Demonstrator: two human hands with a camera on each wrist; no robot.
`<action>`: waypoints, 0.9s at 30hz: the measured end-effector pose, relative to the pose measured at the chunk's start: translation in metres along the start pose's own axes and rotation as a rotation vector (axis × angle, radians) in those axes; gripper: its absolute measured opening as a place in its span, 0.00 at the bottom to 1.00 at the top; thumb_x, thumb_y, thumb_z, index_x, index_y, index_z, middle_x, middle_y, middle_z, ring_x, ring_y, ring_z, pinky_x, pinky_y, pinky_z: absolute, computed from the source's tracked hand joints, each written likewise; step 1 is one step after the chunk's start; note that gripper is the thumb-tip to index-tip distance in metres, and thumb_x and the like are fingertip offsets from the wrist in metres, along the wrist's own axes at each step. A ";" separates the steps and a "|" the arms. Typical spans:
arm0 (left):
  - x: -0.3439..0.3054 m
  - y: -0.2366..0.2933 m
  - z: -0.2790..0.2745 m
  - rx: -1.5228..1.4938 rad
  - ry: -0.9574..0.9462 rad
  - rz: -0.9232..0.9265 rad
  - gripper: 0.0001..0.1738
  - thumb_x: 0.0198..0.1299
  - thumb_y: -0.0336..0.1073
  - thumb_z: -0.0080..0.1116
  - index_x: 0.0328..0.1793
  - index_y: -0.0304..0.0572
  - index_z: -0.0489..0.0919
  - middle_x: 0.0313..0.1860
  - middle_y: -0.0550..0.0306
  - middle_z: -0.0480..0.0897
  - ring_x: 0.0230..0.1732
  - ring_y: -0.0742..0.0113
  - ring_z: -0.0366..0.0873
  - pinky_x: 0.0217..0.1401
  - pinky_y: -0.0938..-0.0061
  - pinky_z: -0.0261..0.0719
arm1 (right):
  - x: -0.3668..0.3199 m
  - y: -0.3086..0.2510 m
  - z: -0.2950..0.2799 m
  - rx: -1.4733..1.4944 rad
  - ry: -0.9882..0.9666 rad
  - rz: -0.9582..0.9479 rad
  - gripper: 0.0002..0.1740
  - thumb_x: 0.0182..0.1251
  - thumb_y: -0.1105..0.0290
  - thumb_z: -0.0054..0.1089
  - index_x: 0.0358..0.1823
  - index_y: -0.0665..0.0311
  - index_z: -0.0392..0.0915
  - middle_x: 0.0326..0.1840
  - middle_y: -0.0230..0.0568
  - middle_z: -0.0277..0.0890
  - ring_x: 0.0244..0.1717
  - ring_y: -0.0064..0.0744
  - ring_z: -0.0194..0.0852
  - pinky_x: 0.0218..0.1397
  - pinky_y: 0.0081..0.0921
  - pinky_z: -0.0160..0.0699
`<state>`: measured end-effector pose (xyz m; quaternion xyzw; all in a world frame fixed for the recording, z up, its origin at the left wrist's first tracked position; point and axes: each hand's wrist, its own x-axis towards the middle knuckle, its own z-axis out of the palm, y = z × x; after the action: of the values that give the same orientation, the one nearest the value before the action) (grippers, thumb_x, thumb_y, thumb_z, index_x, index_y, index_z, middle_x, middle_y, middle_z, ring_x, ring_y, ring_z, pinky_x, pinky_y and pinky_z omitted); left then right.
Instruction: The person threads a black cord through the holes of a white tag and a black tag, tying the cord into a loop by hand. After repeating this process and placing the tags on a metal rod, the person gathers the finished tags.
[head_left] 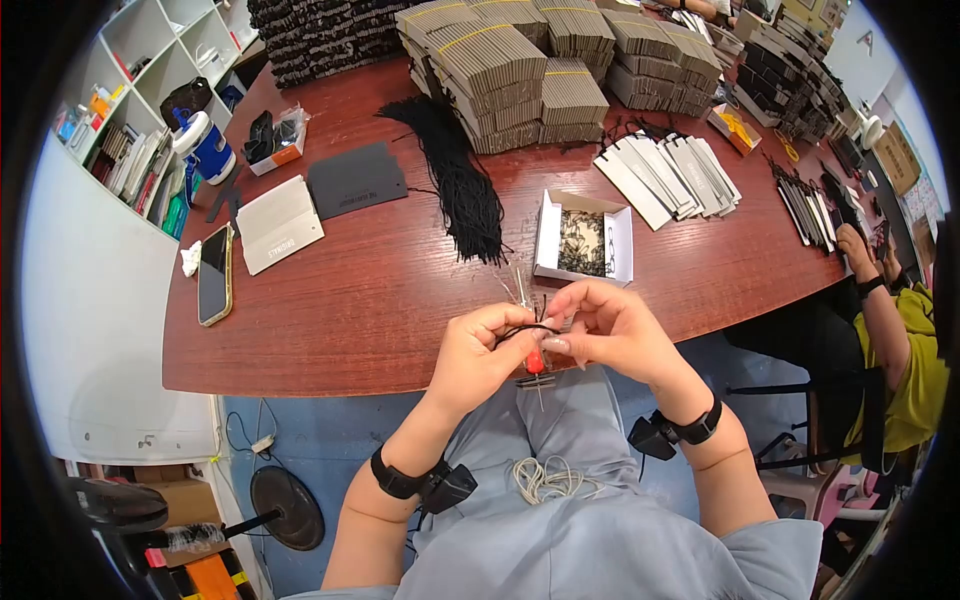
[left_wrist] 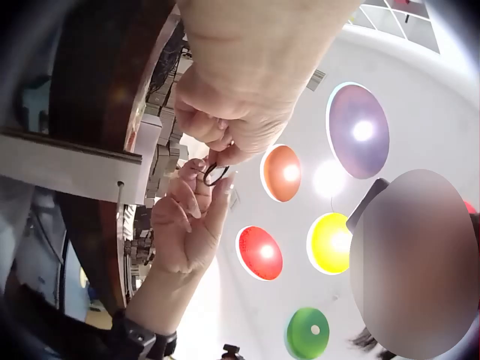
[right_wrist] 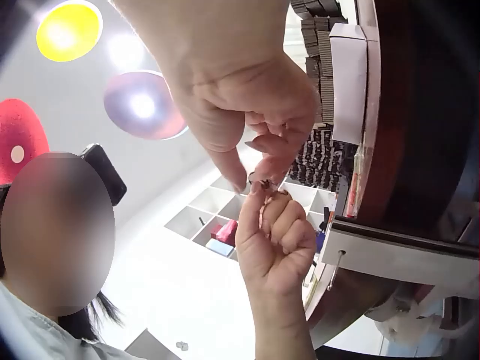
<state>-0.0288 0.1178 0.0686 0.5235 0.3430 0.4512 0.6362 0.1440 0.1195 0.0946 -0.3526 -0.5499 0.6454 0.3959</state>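
Over the table's front edge both hands meet fingertip to fingertip at a thin black cord point(head_left: 527, 329). My left hand point(head_left: 472, 350) pinches it between thumb and forefinger, its other fingers curled in. From the other side my right hand point(head_left: 622, 335) holds the cord at its thumb and forefinger tips. In the left wrist view the cord makes a small loop point(left_wrist: 216, 175) between the hands. Just below the fingers sits a red-handled tool point(head_left: 535, 360) with thin metal rods, at the table edge. A white box point(head_left: 545, 235) of small dark fasteners stands beyond the hands.
A bundle of black cords point(head_left: 455, 185) lies left of the box, pale tags point(head_left: 665, 180) to its right. Stacked tags point(head_left: 490, 75) fill the back. A phone point(head_left: 214, 275) and two cards point(head_left: 280, 225) lie left. Another person point(head_left: 900, 350) sits at the right.
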 end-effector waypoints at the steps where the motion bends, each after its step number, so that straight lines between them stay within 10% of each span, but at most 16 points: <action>1: -0.001 0.006 0.000 -0.065 -0.001 -0.059 0.06 0.53 0.25 0.51 0.38 0.32 0.74 0.26 0.62 0.76 0.24 0.84 0.70 0.24 0.90 0.67 | 0.000 -0.002 0.000 0.040 0.027 0.061 0.10 0.52 0.76 0.58 0.36 0.67 0.70 0.31 0.33 0.73 0.25 0.12 0.67 0.22 0.09 0.64; 14: -0.003 0.009 -0.002 -0.246 -0.119 -0.086 0.05 0.54 0.27 0.51 0.35 0.33 0.74 0.24 0.64 0.74 0.21 0.85 0.66 0.21 0.91 0.61 | -0.001 0.001 -0.006 0.100 0.021 0.093 0.06 0.53 0.75 0.57 0.32 0.67 0.72 0.29 0.34 0.74 0.24 0.14 0.68 0.21 0.10 0.65; 23: -0.007 -0.001 0.008 0.483 0.088 0.281 0.04 0.48 0.23 0.53 0.31 0.33 0.76 0.20 0.67 0.74 0.18 0.86 0.64 0.20 0.87 0.62 | 0.005 0.006 0.006 -0.571 0.202 -0.486 0.07 0.46 0.76 0.61 0.29 0.66 0.74 0.35 0.38 0.71 0.31 0.22 0.71 0.26 0.14 0.71; 27: -0.005 -0.002 0.011 0.283 0.091 0.185 0.05 0.49 0.24 0.52 0.34 0.33 0.77 0.20 0.68 0.73 0.17 0.85 0.63 0.19 0.87 0.62 | 0.003 0.007 0.011 -0.643 0.258 -0.580 0.05 0.47 0.78 0.59 0.27 0.67 0.74 0.32 0.39 0.72 0.31 0.26 0.73 0.27 0.20 0.75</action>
<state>-0.0202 0.1091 0.0685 0.6162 0.3819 0.4783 0.4956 0.1322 0.1174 0.0896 -0.3664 -0.7447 0.2552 0.4961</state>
